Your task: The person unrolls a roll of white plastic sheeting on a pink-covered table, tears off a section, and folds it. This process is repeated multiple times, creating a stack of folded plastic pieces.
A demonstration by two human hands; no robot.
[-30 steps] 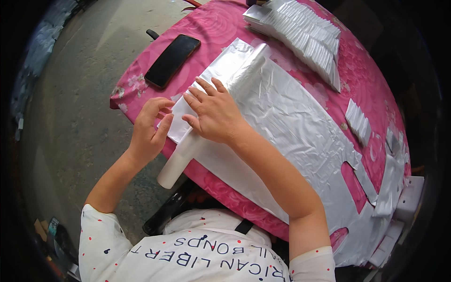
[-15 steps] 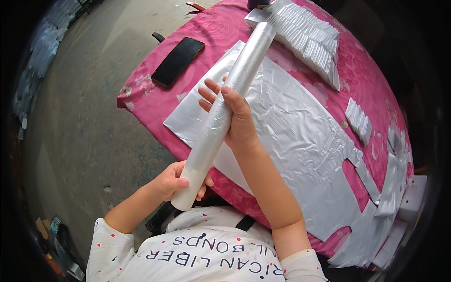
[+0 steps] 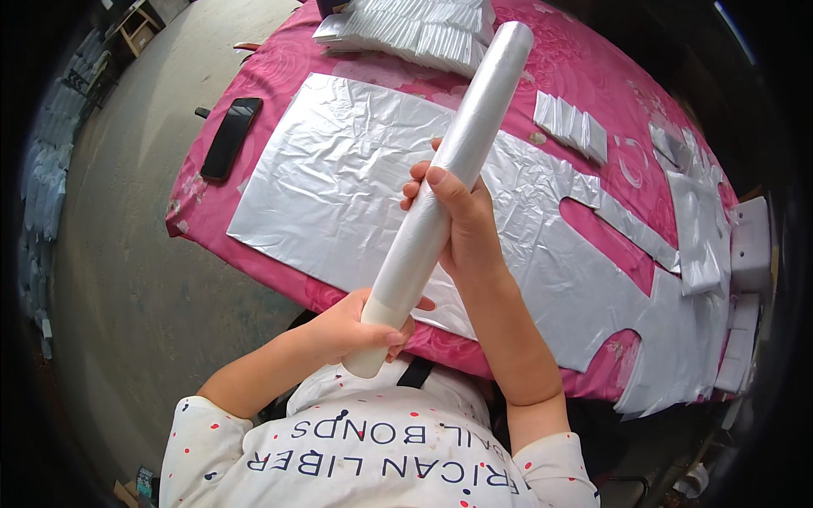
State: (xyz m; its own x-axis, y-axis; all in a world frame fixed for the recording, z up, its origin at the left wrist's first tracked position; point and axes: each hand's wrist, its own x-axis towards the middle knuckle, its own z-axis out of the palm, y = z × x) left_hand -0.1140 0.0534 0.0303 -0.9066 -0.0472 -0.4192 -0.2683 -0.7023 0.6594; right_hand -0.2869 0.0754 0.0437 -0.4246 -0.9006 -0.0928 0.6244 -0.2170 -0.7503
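Observation:
A long roll of translucent plastic film [image 3: 432, 199] slants across in front of me, its far end up and to the right. My left hand [image 3: 360, 328] wraps round the whitish near end, thumb on top. Further up, my right hand [image 3: 461, 203] grips the middle of the roll, with the thumb over it and fingertips showing on its left side. Below the roll lies a stack of flat, crinkled silvery-white plastic bags [image 3: 339, 161] with handle cut-outs at the right end. The roll hides part of the stack.
A pink flowered cloth [image 3: 203, 199] covers the table. On it are a black phone [image 3: 231, 140], a big pile of folded plastic bags [image 3: 415, 34] at the back, a smaller folded bunch [image 3: 572, 127] and white plastic containers [image 3: 750, 237] by the right edge.
My view has turned, so the table things sit further left. The roll's far end has swung right. My left hand now wraps its near end more tightly; the right hand's fingers have curled in.

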